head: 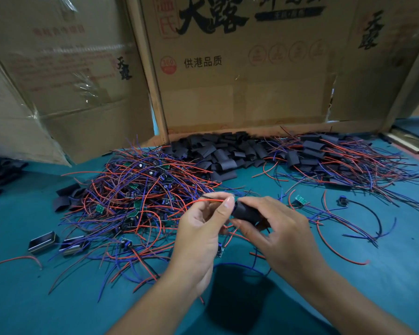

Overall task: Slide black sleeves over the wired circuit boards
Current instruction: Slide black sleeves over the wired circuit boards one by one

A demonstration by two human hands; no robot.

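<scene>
Both hands meet low in the middle — left hand (203,228) pinches a thin red wire (208,201), right hand (273,228) holds the black sleeve (246,212). Sleeve looks soft and light — hold its sides.

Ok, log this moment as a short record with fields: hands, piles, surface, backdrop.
left hand: left hand pinches a red wire
right hand: right hand grips a black sleeve
bare boards: tangled pile of wired boards left of the hands
empty sleeves: sleeve heap at the back
sleeved boards: finished pile back right
surface: teal table
backdrop: cardboard boxes
</scene>
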